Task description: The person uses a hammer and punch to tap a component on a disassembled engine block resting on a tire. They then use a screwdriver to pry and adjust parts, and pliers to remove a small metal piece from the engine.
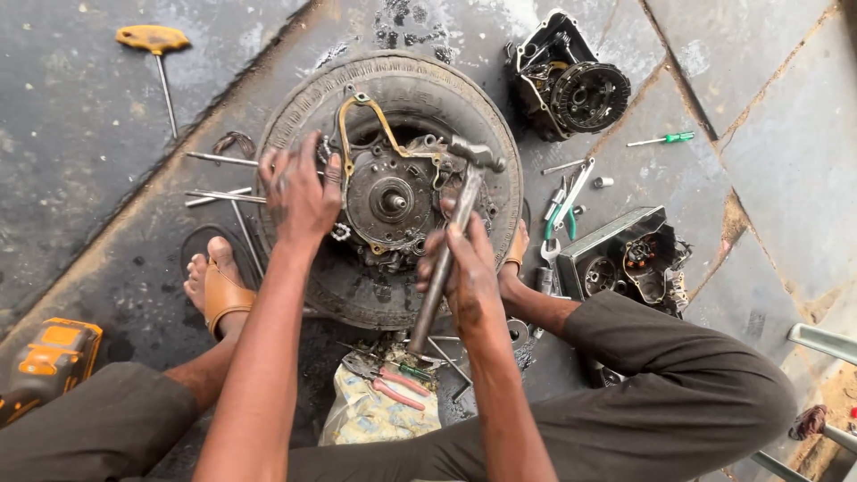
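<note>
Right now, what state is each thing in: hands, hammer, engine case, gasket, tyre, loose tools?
right hand: shut on hammer handle
hammer: head raised over the engine case
left hand: open, flat on the case edge
engine case: lying in the tyre, shaft up
gasket: partly lifted off the case
tyre: flat on the floor
pliers: lying closed on a cloth

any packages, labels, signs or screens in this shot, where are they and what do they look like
Printed bag or pouch: on the floor between the person's knees, just below the tyre; crumpled, pale yellow with small blue and white printing, red-handled pliers lying on it.
Moulded lettering on the tyre sidewall: along the upper rim, raised, same dark grey as the rubber.
No signs or screens show.
</note>
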